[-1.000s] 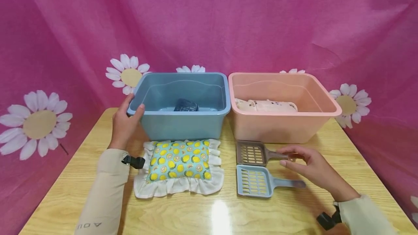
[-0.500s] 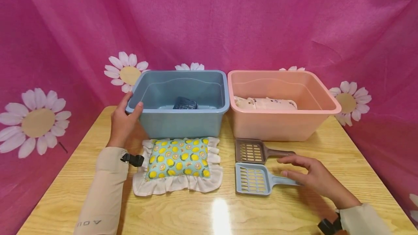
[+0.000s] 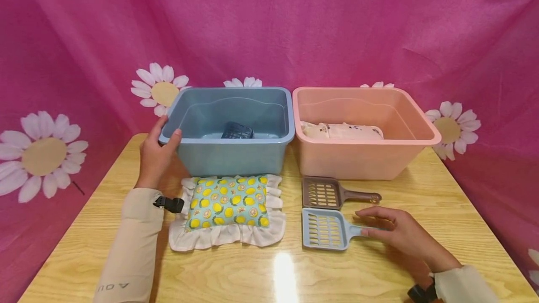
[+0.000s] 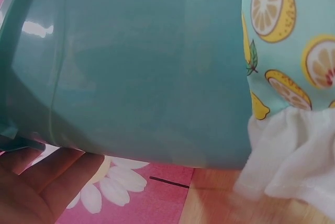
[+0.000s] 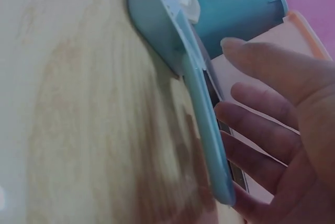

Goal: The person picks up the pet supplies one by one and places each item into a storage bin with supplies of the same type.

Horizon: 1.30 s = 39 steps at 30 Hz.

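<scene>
At the left corner of the blue plastic bin [image 3: 231,158], my left hand [image 3: 155,157] grips the rim with thumb and fingers. A light blue litter scoop [image 3: 326,229] lies on the table, its handle towards my right hand [image 3: 402,233]. That hand hovers over the handle, thumb and fingers apart; the right wrist view shows the fingers beside the scoop handle [image 5: 207,135], not closed round it. Just behind lies a brown litter scoop [image 3: 322,193]. In front of the blue bin is a lemon-print pillow [image 3: 229,202] with a white ruffle.
A pink plastic bin [image 3: 362,160] stands right beside the blue one, with a white patterned cloth item [image 3: 345,131] inside. Inside the blue bin is a dark slotted object [image 3: 237,131], partly hidden by the front wall. A pink daisy-print cloth [image 3: 269,27] hangs behind the table [image 3: 227,275].
My right hand has left the brown scoop's handle and come nearer to me, over the light blue scoop's handle. The left hand stays on the blue bin's corner.
</scene>
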Tool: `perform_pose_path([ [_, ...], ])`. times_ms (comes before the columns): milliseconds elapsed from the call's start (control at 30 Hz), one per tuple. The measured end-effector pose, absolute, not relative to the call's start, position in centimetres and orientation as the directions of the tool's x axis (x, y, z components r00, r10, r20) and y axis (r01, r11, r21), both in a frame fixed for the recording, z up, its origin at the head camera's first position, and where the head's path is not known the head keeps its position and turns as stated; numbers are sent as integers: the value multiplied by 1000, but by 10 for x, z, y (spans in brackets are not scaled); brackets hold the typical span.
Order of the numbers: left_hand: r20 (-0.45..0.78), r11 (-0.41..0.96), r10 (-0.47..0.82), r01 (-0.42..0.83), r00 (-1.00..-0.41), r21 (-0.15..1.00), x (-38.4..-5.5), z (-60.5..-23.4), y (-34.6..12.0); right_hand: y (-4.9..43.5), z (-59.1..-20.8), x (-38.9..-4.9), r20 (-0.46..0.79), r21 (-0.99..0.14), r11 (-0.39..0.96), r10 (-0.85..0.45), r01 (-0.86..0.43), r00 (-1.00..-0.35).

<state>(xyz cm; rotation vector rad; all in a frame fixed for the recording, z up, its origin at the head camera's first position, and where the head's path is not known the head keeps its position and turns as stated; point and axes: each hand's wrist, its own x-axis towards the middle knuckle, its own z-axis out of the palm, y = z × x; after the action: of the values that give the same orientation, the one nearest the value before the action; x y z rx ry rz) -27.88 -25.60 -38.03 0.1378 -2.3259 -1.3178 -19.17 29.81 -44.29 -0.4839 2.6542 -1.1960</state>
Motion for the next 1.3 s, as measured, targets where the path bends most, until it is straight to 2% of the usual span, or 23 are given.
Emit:
perform_pose_path([
  [133, 351, 528, -309, 147, -884, 836, -279, -379, -256, 298, -445, -190, -42, -779, 584, -413, -229, -910],
  [367, 371, 535, -314, 160, -874, 830, -280, -379, -257, 298, -447, -187, -58, -727, 650, -381, -222, -923],
  [1300, 349, 530, -292, 153, -890, 834, -279, -381, -257, 297, -459, -186, 39, -647, 686, -404, -332, -914],
])
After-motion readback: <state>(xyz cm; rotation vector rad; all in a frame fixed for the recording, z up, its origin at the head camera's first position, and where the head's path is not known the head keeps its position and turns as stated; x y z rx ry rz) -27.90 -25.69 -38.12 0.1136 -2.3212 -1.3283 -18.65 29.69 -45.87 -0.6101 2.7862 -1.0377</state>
